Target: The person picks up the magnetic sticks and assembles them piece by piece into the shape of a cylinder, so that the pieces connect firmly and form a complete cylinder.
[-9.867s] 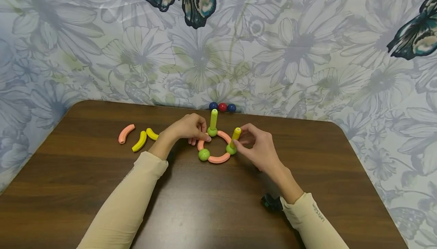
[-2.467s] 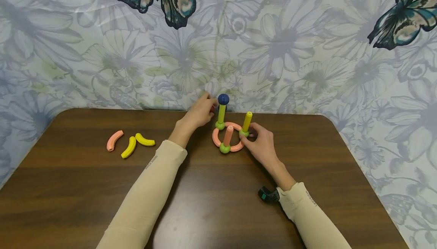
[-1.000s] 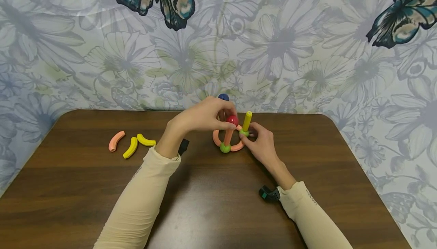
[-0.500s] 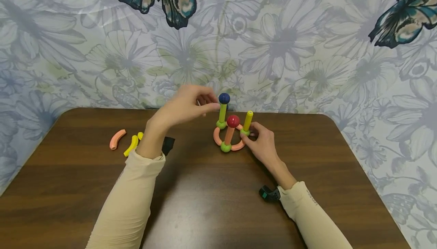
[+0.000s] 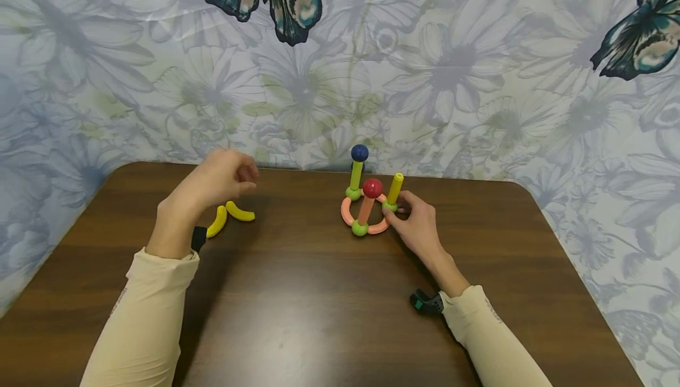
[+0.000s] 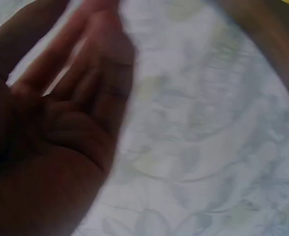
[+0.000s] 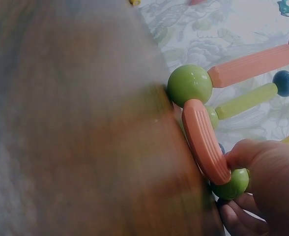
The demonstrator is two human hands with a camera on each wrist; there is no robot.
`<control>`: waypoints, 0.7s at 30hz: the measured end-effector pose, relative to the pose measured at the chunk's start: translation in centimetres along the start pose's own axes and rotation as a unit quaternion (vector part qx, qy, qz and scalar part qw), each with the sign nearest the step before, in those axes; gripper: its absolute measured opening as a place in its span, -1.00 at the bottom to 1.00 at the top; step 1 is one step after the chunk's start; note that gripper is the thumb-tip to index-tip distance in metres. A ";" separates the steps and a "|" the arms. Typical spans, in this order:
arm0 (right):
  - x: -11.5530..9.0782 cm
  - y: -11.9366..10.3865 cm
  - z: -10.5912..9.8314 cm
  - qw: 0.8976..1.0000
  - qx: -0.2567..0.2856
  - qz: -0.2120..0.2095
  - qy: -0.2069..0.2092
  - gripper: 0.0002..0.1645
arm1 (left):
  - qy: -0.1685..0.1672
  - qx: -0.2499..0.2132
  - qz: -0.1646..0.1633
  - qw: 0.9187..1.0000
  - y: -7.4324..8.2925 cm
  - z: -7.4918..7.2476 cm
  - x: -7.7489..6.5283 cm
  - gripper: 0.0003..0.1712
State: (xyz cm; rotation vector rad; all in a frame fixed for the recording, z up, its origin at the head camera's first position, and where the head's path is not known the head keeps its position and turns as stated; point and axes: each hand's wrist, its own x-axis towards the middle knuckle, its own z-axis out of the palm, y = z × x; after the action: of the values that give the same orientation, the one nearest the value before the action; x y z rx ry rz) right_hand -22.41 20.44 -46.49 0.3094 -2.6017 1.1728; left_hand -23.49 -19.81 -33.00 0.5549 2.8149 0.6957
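Note:
My left hand (image 5: 209, 183) is in the air at the left, over the table's back edge, with loosely curled fingers and nothing in them. The left wrist view shows the same bare palm (image 6: 61, 132). My right hand (image 5: 417, 222) pinches a green ball (image 7: 235, 183) of the magnetic-stick model. Pink curved sticks (image 5: 346, 212) join green balls into a ring lying on the table. From it rise a green rod (image 5: 356, 176) topped by a blue ball (image 5: 359, 153), a pink rod (image 5: 365, 211) topped by a red ball (image 5: 373, 188), and a bare-topped yellow rod (image 5: 395, 187).
Two yellow curved sticks (image 5: 240, 212) lie on the brown table (image 5: 319, 304) beside my left wrist. A second blue ball (image 5: 363, 167) shows partly behind the green rod. A patterned cloth (image 5: 451, 110) hangs just behind the table.
Over the last seconds a pink rod and the blue and red balls have joined the model. My left hand has released the red ball and moved left. The right hand keeps its hold.

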 end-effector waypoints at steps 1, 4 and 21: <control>0.0 0.0 0.0 1.000 -0.001 0.001 0.000 -0.65 | -0.022 0.010 -0.017 1.000 -0.6 0.1 -0.1 -0.76; 0.0 -0.1 -0.1 1.000 0.000 0.000 0.002 -0.65 | -0.074 0.037 -0.062 0.995 -2.0 0.7 -0.2 -0.69; 0.0 -0.1 0.0 1.000 0.003 -0.003 0.003 -0.65 | -0.061 0.046 -0.006 0.997 -2.9 4.5 2.1 -0.78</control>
State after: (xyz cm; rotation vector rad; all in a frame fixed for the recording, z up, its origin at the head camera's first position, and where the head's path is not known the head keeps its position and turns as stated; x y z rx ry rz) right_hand -22.41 20.40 -46.44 0.3132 -2.5913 1.1772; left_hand -25.06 -19.48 -38.51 0.5752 2.7439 0.5136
